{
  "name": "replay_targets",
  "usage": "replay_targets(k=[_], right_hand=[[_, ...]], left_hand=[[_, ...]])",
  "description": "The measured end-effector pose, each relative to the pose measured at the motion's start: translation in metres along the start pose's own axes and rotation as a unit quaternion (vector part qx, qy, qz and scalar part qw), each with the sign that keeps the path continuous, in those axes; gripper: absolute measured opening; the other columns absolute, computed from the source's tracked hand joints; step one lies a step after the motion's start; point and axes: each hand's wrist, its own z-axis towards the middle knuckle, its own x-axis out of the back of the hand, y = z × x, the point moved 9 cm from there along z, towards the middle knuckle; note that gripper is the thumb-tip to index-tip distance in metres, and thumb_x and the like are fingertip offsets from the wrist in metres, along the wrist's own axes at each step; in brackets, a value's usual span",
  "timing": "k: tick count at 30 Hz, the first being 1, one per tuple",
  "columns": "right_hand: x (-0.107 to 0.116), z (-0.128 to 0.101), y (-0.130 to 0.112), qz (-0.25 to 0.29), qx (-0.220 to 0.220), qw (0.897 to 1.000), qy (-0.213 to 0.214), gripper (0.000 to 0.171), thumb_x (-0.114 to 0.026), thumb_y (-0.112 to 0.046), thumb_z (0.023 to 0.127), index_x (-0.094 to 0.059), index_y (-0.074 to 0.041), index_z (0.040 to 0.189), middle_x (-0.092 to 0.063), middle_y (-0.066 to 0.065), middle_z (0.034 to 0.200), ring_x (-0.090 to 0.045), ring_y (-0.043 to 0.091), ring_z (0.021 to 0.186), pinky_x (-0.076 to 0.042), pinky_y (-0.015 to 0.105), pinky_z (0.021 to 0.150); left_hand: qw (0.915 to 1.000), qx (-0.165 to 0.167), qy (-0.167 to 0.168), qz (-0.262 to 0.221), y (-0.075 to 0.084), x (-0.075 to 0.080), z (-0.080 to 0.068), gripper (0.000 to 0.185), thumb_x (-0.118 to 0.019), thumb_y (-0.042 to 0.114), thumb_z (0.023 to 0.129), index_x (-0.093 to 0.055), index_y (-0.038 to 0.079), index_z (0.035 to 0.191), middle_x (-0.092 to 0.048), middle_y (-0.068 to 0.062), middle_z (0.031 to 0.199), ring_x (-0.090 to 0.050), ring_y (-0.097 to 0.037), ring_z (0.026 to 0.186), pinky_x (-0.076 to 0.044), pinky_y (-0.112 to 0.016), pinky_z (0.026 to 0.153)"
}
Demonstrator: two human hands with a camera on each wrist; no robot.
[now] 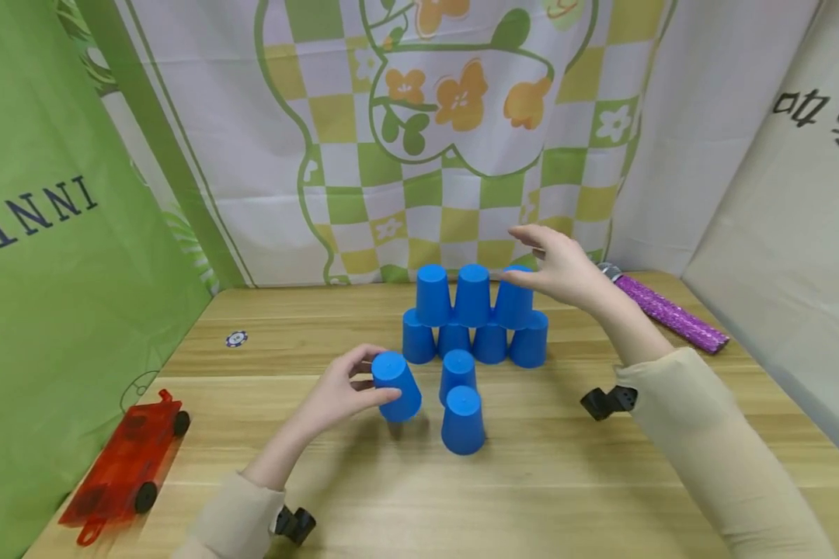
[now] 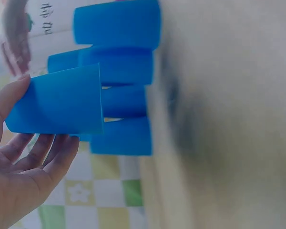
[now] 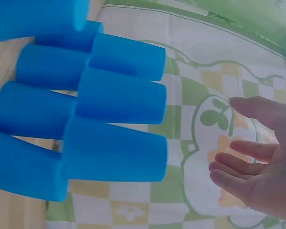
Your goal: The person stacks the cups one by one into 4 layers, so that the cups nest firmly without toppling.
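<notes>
My left hand [image 1: 341,392] grips an upside-down blue cup [image 1: 400,394], thumb on the near side and fingers round the far side; the left wrist view shows this cup [image 2: 62,102] held above table level. Behind it stands a two-level stack of upside-down blue cups, with three in the upper row [image 1: 472,295] resting on several in the lower row [image 1: 419,340]. Two more blue cups, one [image 1: 457,371] behind the other [image 1: 464,423], stand in front. Beside the top right cup [image 3: 117,150], my right hand [image 1: 562,268] hovers, holding nothing, with thumb and fingers spread apart.
A red toy cart [image 1: 122,462] with black wheels sits at the table's left edge. Behind it lies a poker chip [image 1: 237,338]. On the right is a glittery purple stick [image 1: 671,314] with a silver end. A patterned cloth [image 1: 363,186] hangs behind the table.
</notes>
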Motion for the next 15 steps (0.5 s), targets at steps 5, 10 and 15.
replay_targets(k=[5, 10, 15], right_hand=[[-0.003, -0.019, 0.015, 0.041, -0.001, 0.999, 0.021, 0.068, -0.067, -0.019, 0.088, -0.032, 0.003, 0.142, -0.037, 0.025, 0.145, -0.036, 0.042, 0.133, -0.034, 0.052, 0.109], [-0.016, -0.035, 0.032, 0.086, -0.022, 0.996, 0.026, 0.072, -0.068, -0.021, 0.087, -0.03, 0.003, 0.142, -0.04, 0.026, 0.142, -0.037, 0.041, 0.133, -0.034, 0.052, 0.109], [-0.032, -0.053, 0.043, 0.152, -0.04, 0.987, 0.026, 0.07, -0.068, -0.022, 0.088, -0.031, 0.004, 0.141, -0.043, 0.027, 0.139, -0.04, 0.042, 0.131, -0.034, 0.053, 0.109]], left_hand=[[0.9995, -0.022, 0.024, 0.001, 0.02, 0.022, 0.005, 0.051, -0.075, 0.021, 0.08, -0.053, 0.01, 0.125, -0.059, -0.013, 0.119, -0.059, -0.033, 0.111, -0.051, -0.046, 0.093], [0.9977, -0.041, 0.054, 0.002, 0.035, 0.04, 0.012, 0.05, -0.075, 0.016, 0.08, -0.053, 0.008, 0.125, -0.059, -0.015, 0.118, -0.059, -0.034, 0.11, -0.053, -0.046, 0.091], [0.9956, -0.047, 0.08, 0.012, 0.052, 0.05, 0.022, 0.05, -0.075, 0.016, 0.08, -0.053, 0.008, 0.125, -0.058, -0.016, 0.117, -0.059, -0.034, 0.111, -0.054, -0.046, 0.088]])
